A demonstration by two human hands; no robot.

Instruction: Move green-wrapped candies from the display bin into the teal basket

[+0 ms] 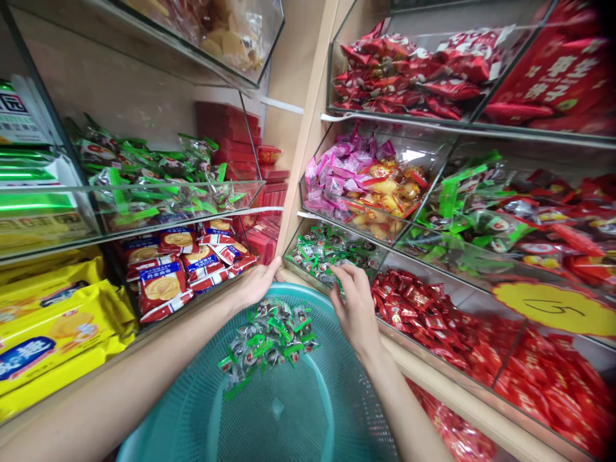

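Observation:
A teal plastic basket (226, 410) with a perforated wall stands in front of me, holding a heap of small clear-and-green wrapped candies (269, 340). At its far left rim is my left hand (257, 283), closed over the edge with some fingers hidden behind it. My right hand (356, 305) is above the right side of the basket, by the front of a clear bin of like candies (317, 247). Its fingers are curled, and a bit of green wrapper shows beneath them; how many candies it holds is hidden.
Clear shelf bins surround the basket. Left are red-and-blue biscuit packets (163, 282), yellow packages (52, 327) and green-wrapped sweets (149, 167). Right are red-wrapped candies (433, 314), pink-wrapped sweets (337, 167) and a yellow price tag (553, 309). A wooden post (305, 128) divides the shelves.

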